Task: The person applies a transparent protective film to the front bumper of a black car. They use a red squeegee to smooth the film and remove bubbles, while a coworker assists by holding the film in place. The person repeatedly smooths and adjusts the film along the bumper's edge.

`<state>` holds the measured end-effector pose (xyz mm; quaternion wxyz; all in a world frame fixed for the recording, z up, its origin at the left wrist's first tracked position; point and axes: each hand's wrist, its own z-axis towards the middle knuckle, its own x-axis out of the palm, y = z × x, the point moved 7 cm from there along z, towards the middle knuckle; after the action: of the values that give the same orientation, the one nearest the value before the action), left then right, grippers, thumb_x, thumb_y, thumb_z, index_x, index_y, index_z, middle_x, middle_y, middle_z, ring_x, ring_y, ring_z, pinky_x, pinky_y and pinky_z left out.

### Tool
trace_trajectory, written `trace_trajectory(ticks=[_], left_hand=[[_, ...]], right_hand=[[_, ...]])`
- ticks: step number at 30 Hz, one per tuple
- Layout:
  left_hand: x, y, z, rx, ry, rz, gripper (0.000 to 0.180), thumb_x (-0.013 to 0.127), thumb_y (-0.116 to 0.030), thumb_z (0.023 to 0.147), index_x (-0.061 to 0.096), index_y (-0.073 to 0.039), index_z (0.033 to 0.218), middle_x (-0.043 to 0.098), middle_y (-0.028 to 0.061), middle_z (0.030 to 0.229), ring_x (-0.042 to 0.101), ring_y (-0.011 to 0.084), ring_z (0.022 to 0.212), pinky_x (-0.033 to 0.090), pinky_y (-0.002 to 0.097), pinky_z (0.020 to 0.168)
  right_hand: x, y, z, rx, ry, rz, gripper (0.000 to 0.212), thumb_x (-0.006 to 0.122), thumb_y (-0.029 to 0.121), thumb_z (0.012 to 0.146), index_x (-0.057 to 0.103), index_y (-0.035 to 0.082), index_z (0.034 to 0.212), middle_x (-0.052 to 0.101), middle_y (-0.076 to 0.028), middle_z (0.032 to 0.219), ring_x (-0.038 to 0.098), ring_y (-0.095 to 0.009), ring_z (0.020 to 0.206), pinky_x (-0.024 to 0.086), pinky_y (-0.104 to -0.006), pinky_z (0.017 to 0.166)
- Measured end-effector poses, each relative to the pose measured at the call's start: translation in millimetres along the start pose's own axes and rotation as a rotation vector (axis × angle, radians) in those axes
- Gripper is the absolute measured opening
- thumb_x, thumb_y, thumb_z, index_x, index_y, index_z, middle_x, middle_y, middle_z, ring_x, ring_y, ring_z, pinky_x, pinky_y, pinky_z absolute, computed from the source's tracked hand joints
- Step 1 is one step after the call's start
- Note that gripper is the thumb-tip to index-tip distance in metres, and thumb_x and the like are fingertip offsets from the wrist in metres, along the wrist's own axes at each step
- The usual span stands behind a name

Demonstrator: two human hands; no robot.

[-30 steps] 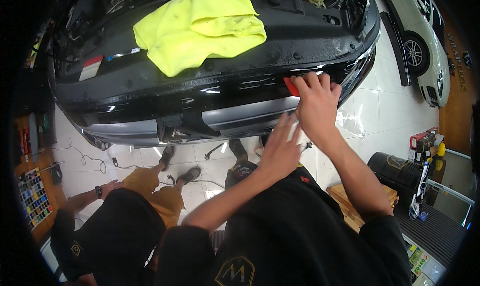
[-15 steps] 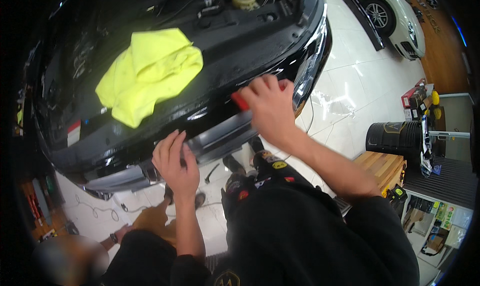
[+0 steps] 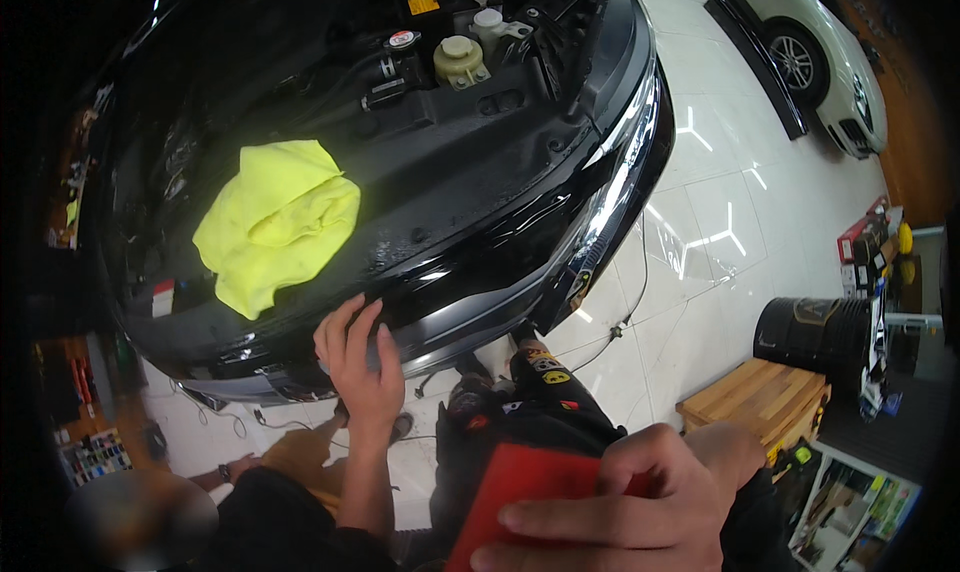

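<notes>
My right hand (image 3: 665, 497) grips a flat red squeegee (image 3: 520, 497) close in front of me at the lower edge, fingers wrapped over its face. At the front edge of the black car (image 3: 480, 242), my left hand (image 3: 362, 367) is open, fingers stretched up toward the glossy front panel; whether the fingertips touch it I cannot tell. Beyond that hand, a crumpled bright yellow cloth (image 3: 280, 222) lies on the black cover over the front of the engine bay. A small red-and-white flat piece (image 3: 163, 298) rests farther left on the same cover.
A co-worker's brown-clad leg (image 3: 300, 462) and hand with a wristwatch (image 3: 237, 467) are low at left. On the right stand a wooden-topped box (image 3: 755, 397), a black drum (image 3: 815, 337) and a pale car (image 3: 820, 52). A cable (image 3: 615, 332) runs over the white tiled floor.
My right hand has come back from the car's front panel toward me with the red squeegee. My left hand remains by the front edge. The view has shifted.
</notes>
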<state>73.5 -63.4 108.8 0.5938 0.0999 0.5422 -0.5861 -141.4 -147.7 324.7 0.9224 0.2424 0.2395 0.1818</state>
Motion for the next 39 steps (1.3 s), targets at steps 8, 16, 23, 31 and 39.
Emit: trace_trajectory(ticks=[8, 16, 23, 31, 39], left_hand=[[52.4, -72.1, 8.4, 0.043, 0.083, -0.145, 0.027, 0.072, -0.003, 0.088, 0.077, -0.008, 0.114, 0.069, 0.0082, 0.117, 0.062, 0.03, 0.109, 0.045, 0.0424, 0.094], [64.4, -92.0, 58.1, 0.105, 0.122, -0.144, 0.026, 0.076, -0.005, 0.089, 0.077, -0.008, 0.115, 0.068, 0.0079, 0.112, 0.062, 0.0293, 0.106, 0.046, 0.042, 0.092], [127.0, -159.6, 167.5, 0.452, 0.385, -0.268, 0.023, 0.073, -0.013, 0.094, 0.074, -0.006, 0.116, 0.07, 0.0122, 0.111, 0.063, 0.0344, 0.109, 0.051, 0.0441, 0.098], [233.5, -205.3, 235.9, 0.49, 0.755, 0.054, 0.036, 0.079, -0.023, 0.087, 0.076, -0.01, 0.12, 0.075, 0.0155, 0.119, 0.068, 0.0357, 0.122, 0.056, 0.0459, 0.099], [266.6, -223.0, 212.3, 0.569, 1.01, 0.137, 0.033, 0.088, -0.032, 0.08, 0.081, -0.007, 0.101, 0.079, 0.0159, 0.102, 0.076, 0.0351, 0.104, 0.059, 0.0466, 0.087]], right_hand=[[-24.3, -66.5, -33.3, -0.081, 0.127, 0.392, 0.031, 0.078, 0.017, 0.079, 0.082, 0.006, 0.108, 0.077, -0.012, 0.105, 0.071, -0.023, 0.092, 0.048, -0.0323, 0.072], [-31.7, -186.4, -71.5, 0.226, 0.39, 0.234, 0.031, 0.082, 0.012, 0.088, 0.077, 0.01, 0.119, 0.074, -0.012, 0.119, 0.072, -0.027, 0.106, 0.059, -0.0384, 0.081], [-78.9, -405.0, -174.2, 0.935, -0.413, 0.149, 0.026, 0.074, 0.008, 0.101, 0.066, 0.002, 0.125, 0.068, -0.003, 0.1, 0.065, -0.008, 0.088, 0.051, -0.0235, 0.073], [-66.9, -433.3, -186.9, 0.891, -0.364, 0.213, 0.009, 0.071, 0.007, 0.103, 0.065, 0.006, 0.109, 0.065, 0.003, 0.091, 0.058, -0.006, 0.078, 0.048, -0.0226, 0.068], [-86.0, -388.4, -162.1, 0.717, -0.387, 0.287, 0.022, 0.069, 0.002, 0.102, 0.058, 0.002, 0.12, 0.064, -0.004, 0.103, 0.063, -0.01, 0.095, 0.054, -0.026, 0.079]])
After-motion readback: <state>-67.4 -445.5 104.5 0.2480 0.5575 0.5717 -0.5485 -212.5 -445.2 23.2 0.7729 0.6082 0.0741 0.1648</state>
